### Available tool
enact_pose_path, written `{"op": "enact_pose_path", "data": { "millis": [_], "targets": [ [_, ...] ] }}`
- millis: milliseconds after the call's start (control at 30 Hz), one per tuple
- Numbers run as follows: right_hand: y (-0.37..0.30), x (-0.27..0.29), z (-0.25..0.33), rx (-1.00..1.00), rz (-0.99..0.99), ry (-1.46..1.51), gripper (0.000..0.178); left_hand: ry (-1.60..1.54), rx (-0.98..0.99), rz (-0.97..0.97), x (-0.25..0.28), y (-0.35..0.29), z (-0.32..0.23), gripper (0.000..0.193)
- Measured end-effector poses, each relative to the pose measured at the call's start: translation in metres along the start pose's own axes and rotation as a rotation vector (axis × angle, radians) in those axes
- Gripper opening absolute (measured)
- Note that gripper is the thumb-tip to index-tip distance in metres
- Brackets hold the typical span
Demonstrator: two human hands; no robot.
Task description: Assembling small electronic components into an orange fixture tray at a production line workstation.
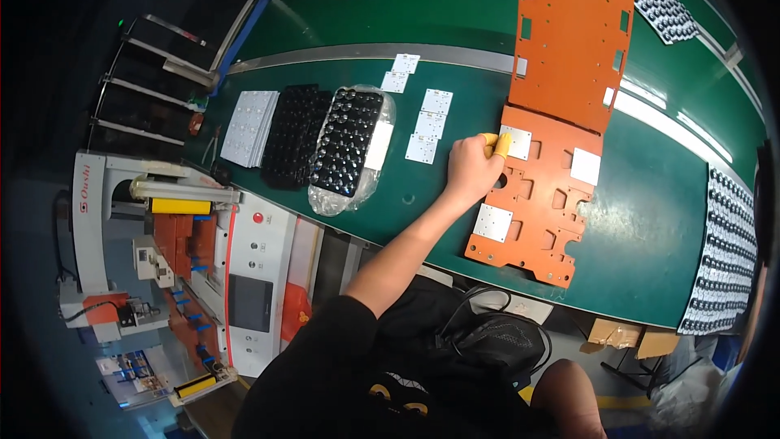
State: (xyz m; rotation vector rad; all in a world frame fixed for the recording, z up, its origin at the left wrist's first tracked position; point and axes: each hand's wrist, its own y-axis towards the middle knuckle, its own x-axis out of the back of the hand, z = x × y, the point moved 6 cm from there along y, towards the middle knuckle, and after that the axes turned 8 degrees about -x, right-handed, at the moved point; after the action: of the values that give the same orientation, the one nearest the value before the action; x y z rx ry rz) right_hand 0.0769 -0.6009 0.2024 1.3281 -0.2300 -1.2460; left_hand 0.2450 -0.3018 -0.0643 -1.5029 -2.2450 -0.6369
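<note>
My left hand (475, 167), with yellow finger cots on its fingertips, is closed at the left edge of a white square circuit board (518, 145). That board lies on the lower half of an orange fixture plate (546, 207) with cutouts. Two more white boards sit on this plate: one at the right (585, 166), another near its lower left corner (492, 223). The fixture's upper orange panel (573, 41) is folded back, away from me. My right hand is out of view.
Loose white boards (429, 126) lie left of my hand. Beyond them are a black lens tray (348, 142) in clear plastic, black trays (294, 136) and a white board stack (249, 128). Lens-dotted panels (719, 256) lie at the right. A machine (258, 276) stands at lower left.
</note>
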Motion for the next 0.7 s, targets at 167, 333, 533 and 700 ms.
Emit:
{"op": "enact_pose_path", "data": {
  "millis": [167, 333, 533, 700],
  "targets": [
    [0.001, 0.002, 0.012, -0.051, 0.102, 0.339, 0.024, -0.097, -0.073, -0.054, -0.001, -0.002, -0.004, 0.022],
    [-0.013, 0.002, 0.013, 0.1, 0.099, 0.101, 0.026, -0.049, -0.057, -0.08, 0.01, -0.005, 0.006, 0.023],
    [-0.021, -0.034, 0.017, 0.304, 0.312, 0.474, 0.025, -0.147, -0.097, -0.15, 0.008, -0.013, 0.013, 0.017],
    [-0.025, -0.064, 0.009, 0.44, 0.502, 0.78, 0.025, -0.257, -0.212, -0.22, 0.027, -0.046, 0.01, 0.017]
  ]
}}
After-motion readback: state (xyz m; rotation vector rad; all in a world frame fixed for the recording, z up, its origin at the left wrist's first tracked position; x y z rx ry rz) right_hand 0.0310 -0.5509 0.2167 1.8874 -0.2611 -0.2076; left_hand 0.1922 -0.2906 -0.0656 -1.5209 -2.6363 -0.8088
